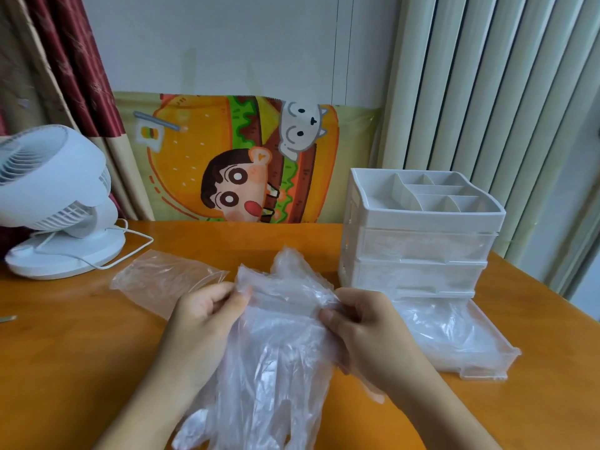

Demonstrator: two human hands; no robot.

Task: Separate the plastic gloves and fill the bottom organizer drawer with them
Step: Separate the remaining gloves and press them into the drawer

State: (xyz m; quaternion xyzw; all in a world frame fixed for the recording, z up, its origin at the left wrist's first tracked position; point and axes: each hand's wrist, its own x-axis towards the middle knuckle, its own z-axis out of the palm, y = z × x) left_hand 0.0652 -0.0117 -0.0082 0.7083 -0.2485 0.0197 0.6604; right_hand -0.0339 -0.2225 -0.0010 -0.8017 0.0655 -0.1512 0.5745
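Stack of plastic gloves (276, 345): clear, crumpled, held up at near centre above the orange surface (81, 352); cuffs at the top, glove tips hanging toward the near edge.
Left hand (207, 316): fingers (224, 292) curled round the left cuff edge, pinching the film.
Right hand (363, 326): fingers (337, 311) pinching the right cuff edge, apparently peeling a layer apart.
Bottom drawer (480, 358): pulled out of the white organizer (418, 228) at right, resting on the surface, open toward the near side.
Gloves in the drawer (448, 326): a loose clear heap already inside, covering much of the floor.
Empty bag (162, 280): flat clear packaging, left of the stack, just beyond the left hand.
Upper drawers: both closed.
Far left: white desk fan (55, 196) with its cord.
Done, by the look of it: drawer out, bag emptied, a fair share of gloves separated and dropped in.
Left: a thick stack in hand to split and place, then likely closing the drawer.
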